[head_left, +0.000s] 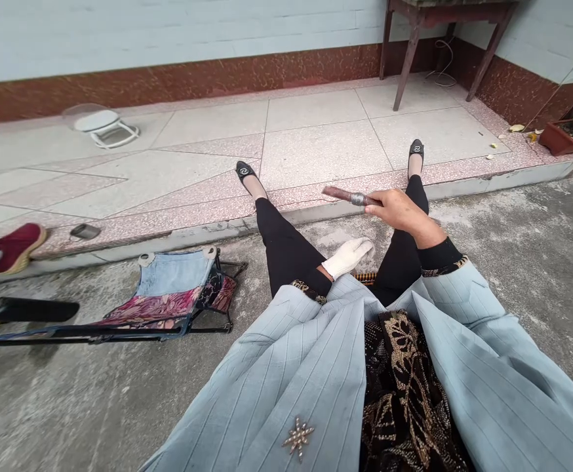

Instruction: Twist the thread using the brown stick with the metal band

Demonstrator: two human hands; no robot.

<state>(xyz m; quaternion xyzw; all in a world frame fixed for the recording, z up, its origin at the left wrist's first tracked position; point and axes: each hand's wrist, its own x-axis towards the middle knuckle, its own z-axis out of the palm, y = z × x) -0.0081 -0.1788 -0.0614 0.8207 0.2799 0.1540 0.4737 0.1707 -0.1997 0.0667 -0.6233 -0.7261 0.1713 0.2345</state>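
Note:
My right hand (397, 211) is bare and closed around the end of a brown stick-like tool (338, 193). Silver wire (358, 198) is wound round the tool's middle, and its free end points left above the step edge; its exact kind I cannot make out. My left hand (349, 256), in a white knitted glove, rests low between my thighs. Its fingers stretch loosely to the right, with nothing visible in them. A bit of yellow-and-black weave (365, 278) shows just below that glove.
To my left stands a low folding chair (168, 282) of patched cloth. Another person's red shoe (18, 248) is beyond it, near a small dark metal piece (84, 231). A white stool (114, 131), a wooden table (409, 39) and a planter (569, 136) stand on the raised tiled floor (316, 154).

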